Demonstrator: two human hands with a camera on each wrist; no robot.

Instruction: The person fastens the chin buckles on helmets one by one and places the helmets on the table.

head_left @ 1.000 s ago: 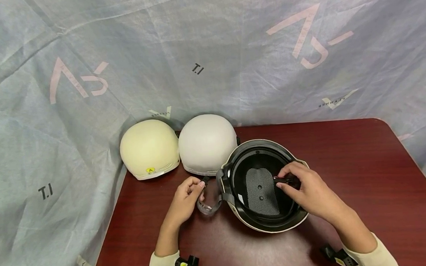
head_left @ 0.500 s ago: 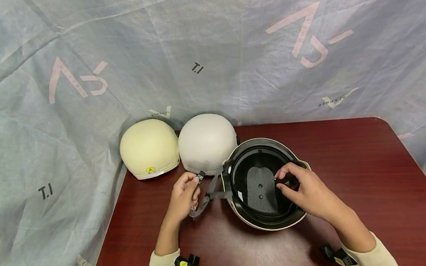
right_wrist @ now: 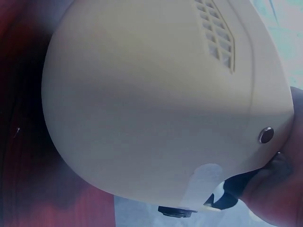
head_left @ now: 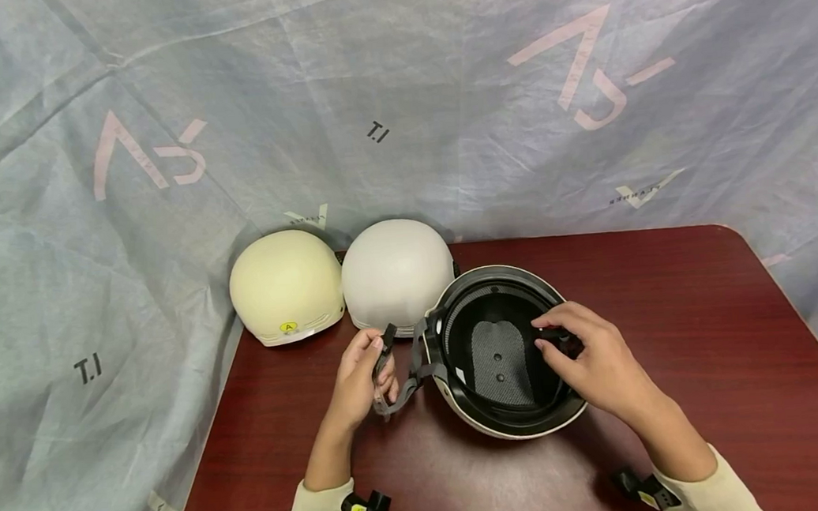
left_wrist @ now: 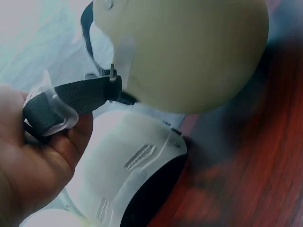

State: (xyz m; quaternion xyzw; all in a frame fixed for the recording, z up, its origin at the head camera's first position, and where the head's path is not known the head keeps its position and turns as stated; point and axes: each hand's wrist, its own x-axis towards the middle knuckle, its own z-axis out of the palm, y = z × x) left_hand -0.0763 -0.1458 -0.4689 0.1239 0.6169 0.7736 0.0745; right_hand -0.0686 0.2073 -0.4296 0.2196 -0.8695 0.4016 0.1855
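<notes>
An upturned helmet shows its black inside in the head view. Left of it, my left hand pinches the buckle end of a grey chin strap, with the fingers curled. The left wrist view shows the dark webbing and a clear plastic piece at the left hand. At the helmet's right side, my right hand pinches a black strap piece between thumb and index finger. The right wrist view shows mostly the cream shell, the right hand partly hidden beyond it.
A pale yellow helmet and a white helmet stand side by side at the back left of the red-brown table. A grey printed sheet hangs behind the table and along its left side.
My left hand has turned and raised the strap's buckle end slightly; the strap hangs in a different curve. My right hand and its strap piece have shifted slightly right and up.
</notes>
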